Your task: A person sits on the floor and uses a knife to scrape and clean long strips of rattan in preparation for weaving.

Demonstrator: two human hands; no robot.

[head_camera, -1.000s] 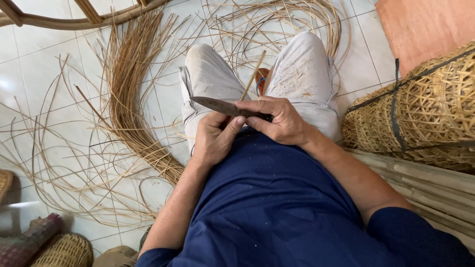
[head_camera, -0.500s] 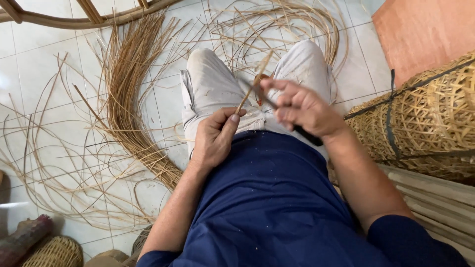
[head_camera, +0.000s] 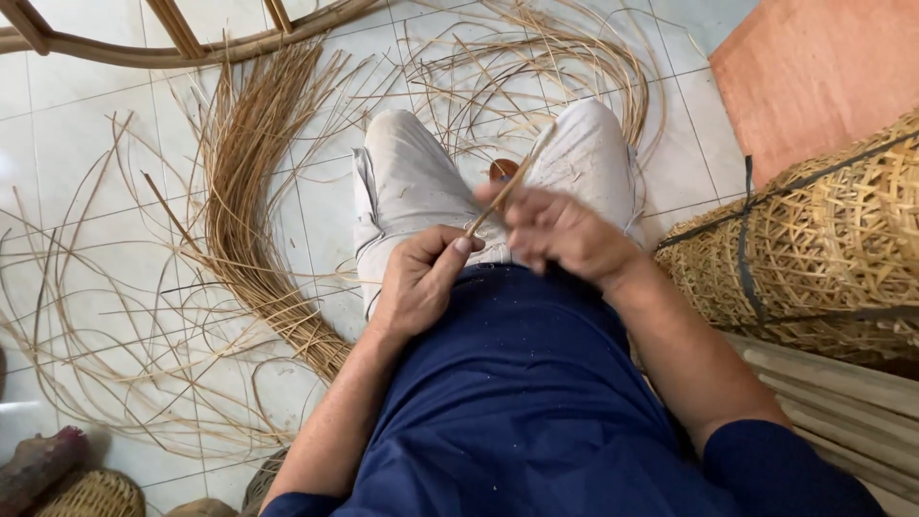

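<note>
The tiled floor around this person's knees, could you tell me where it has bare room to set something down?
Bare tile shows far left, between the curved frame and the thick cane bundle. A smaller patch lies between the looped strips and the orange board. Loose strands crowd the lower left; woven baskets fill the right.

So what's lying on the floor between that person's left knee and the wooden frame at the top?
In the head view, a curved bundle of cane strips lies on the white tiled floor between the left knee and the wooden frame.
</note>
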